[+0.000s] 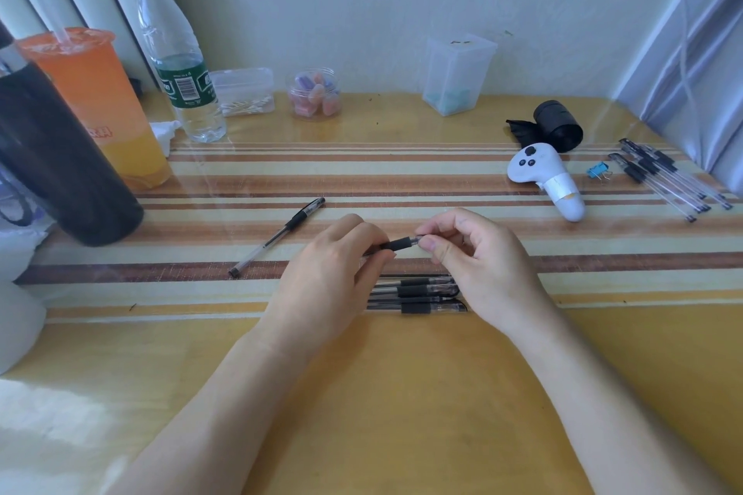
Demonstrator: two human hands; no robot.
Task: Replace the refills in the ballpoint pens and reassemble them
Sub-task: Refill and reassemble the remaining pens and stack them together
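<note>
Right now both hands meet just above the striped surface [402,181], sharing 1 ballpoint pen [402,243]. The left hand [333,265] has its grip closed around the barrel, which is mostly hidden under the fingers, while the right hand [478,257] pinches the clear tip end between thumb and fingertips [432,243], as if twisting it on or off. Which way it is turning cannot be told.

The main risk, as I judge it, lies at that small tip section. It is smooth and short, so a slip of the right-hand pinch could send it onto the surface. If the cone comes free suddenly, the refill could slide out; whether there is a spring inside cannot be seen.

A second risk is mix-up. A row of pens [418,293] lies directly below the hands, a single capped pen [277,237] rests apart to the left, and a bundle of thin refills [663,177] sits well apart at the far right beside a white controller [542,177]. Dropping the held pen among the row could blur which pens are already done.

Cross-threading is also possible if the tip goes on tilted.
</note>
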